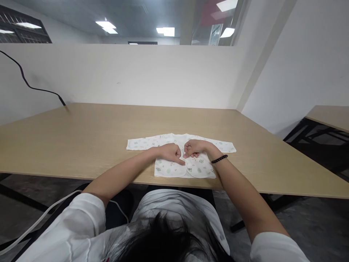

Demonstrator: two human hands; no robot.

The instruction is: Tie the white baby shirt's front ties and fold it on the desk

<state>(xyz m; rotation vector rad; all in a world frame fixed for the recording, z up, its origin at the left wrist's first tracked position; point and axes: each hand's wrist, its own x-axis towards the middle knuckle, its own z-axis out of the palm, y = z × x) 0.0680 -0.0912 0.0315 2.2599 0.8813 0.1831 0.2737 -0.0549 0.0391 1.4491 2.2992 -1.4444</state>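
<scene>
Pale wood table (81,142) under a white printed baby garment (170,169), lying flat by the near edge, sleeves (141,144) spread left and right. Thin soft cotton, likely light and floppy; best held at its front edges (184,165). Left hand (169,153) and right hand (195,148) curl closed there, apparently pinching the fabric, knuckles just apart. Black bead bracelet (219,158) on right wrist.

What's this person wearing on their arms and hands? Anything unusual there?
The left hand and right hand are bare, without gloves. The arms come out of loose white sleeves. A black beaded bracelet circles the right wrist, and a white cable runs past the left sleeve.
</scene>
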